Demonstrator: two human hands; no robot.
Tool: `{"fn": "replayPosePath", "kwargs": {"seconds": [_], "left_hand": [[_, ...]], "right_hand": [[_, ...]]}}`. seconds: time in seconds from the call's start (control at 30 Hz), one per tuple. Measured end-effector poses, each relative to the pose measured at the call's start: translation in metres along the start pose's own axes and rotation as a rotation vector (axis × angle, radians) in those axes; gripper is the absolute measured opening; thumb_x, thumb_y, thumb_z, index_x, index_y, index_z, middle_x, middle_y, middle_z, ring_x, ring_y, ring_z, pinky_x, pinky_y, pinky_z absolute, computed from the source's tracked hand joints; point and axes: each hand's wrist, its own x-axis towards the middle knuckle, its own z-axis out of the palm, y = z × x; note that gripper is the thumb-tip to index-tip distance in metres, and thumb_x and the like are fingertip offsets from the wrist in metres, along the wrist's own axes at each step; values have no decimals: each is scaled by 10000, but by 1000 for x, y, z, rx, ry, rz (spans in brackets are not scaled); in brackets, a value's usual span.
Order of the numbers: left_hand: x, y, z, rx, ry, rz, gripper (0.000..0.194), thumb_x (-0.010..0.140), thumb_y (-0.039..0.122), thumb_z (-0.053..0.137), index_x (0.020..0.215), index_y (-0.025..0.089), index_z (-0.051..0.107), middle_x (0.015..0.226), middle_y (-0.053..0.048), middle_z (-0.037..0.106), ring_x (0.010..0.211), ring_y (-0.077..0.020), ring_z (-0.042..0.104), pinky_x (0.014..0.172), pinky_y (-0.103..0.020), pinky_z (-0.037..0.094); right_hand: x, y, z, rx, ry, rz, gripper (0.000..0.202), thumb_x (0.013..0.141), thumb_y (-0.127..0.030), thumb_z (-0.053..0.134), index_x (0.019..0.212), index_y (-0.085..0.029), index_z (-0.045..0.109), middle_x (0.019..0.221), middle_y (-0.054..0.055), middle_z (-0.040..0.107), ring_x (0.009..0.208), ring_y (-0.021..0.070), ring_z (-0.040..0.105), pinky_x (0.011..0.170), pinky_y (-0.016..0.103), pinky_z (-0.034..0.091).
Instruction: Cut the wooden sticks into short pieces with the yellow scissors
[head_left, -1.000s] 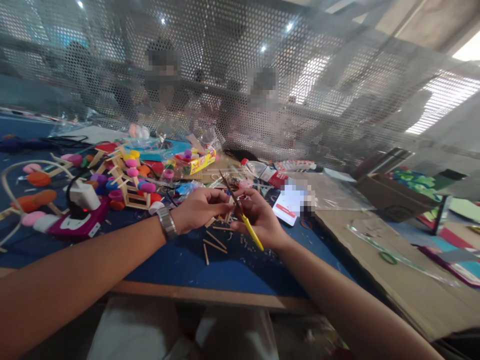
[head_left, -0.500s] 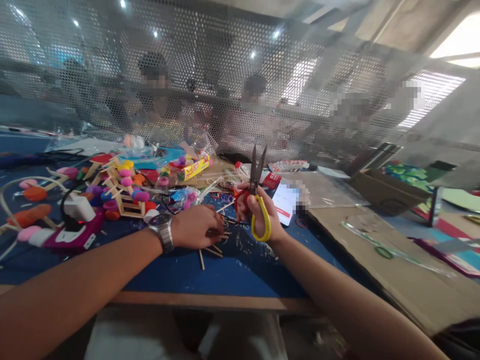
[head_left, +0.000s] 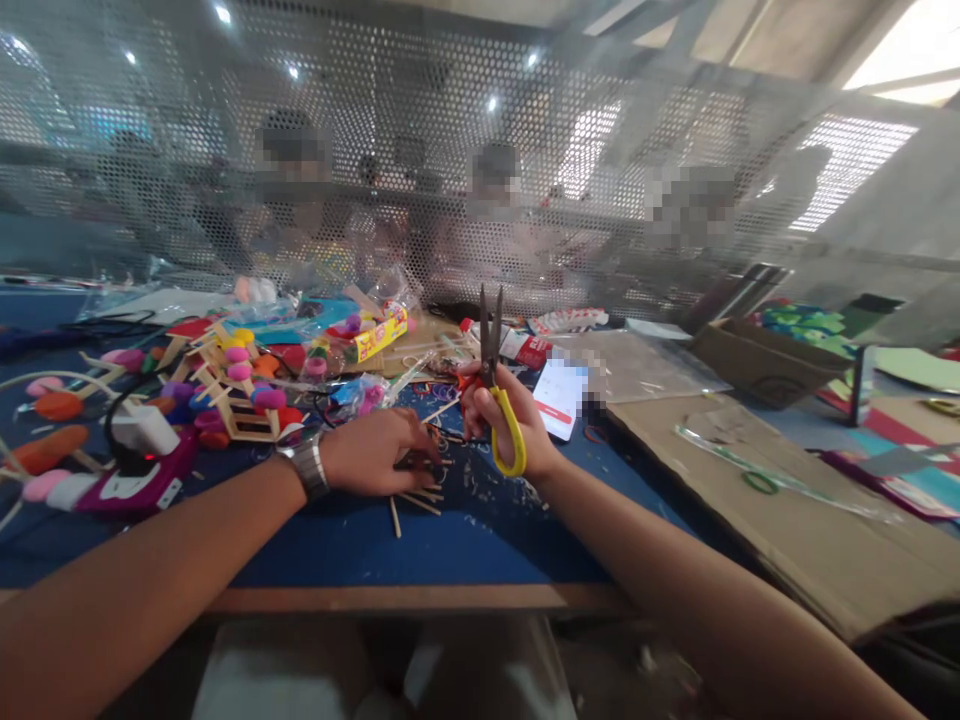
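Note:
Scissors with a yellow and a red handle stand blades up in my right hand, whose fingers wrap round the handles. The blades are slightly parted. My left hand, with a metal watch on the wrist, rests low over thin wooden sticks on the blue table. Its fingers curl down over the sticks, and the fingertips are dark and partly hidden, so their hold is unclear. Small pale scraps lie between and below the hands.
Coloured clay pieces joined with sticks cover the left, beside a purple power box with a white plug. A lit phone lies right of the scissors. Cardboard and an open box are farther right. People show behind a perforated screen.
The view has shifted a little, so most things appear slightly farther left. The scissors stay upright in my right hand, and my left hand remains over the sticks.

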Motion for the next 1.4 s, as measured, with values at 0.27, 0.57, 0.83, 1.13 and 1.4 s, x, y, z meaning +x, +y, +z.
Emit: {"fn": "replayPosePath", "kwargs": {"seconds": [0.27, 0.57, 0.83, 1.13, 1.4], "left_hand": [[-1, -13, -10, 291, 174, -396, 220, 875, 345, 627, 908, 171, 758, 813, -74, 728, 845, -238, 637, 802, -341, 441], [1, -9, -6, 284, 52, -498, 223, 870, 366, 624, 833, 189, 754, 806, -52, 746, 786, -200, 643, 702, -292, 419], [3, -10, -6, 143, 295, -621, 157, 809, 294, 635, 770, 167, 719, 739, -41, 714, 684, -172, 614, 635, -282, 396], [4, -12, 2, -276, 662, -326, 247, 936, 364, 497, 800, 167, 562, 706, -10, 636, 648, -128, 566, 639, -258, 447], [6, -10, 7, -512, 759, -312, 196, 1013, 385, 369, 925, 213, 403, 530, 73, 531, 469, -102, 491, 505, -220, 388]], "right_hand": [[0, 1, -1, 2, 1, -4, 451, 869, -635, 618, 1081, -238, 586, 633, -73, 487, 451, 95, 500, 436, 237, 415], [5, 3, -3, 12, 122, -83, 410, 858, -609, 642, 1079, -266, 597, 742, -38, 534, 561, 114, 523, 531, 265, 440], [6, 4, -3, 16, 123, -68, 420, 850, -624, 634, 1070, -269, 586, 747, -36, 536, 564, 120, 505, 536, 271, 428], [2, -1, 0, 3, 74, 52, 471, 831, -650, 651, 1042, -234, 587, 672, -54, 549, 435, 103, 528, 412, 248, 408], [1, -6, 4, -91, 101, 167, 500, 738, -562, 786, 1030, -219, 570, 545, -106, 532, 312, 87, 485, 306, 210, 381]]}}
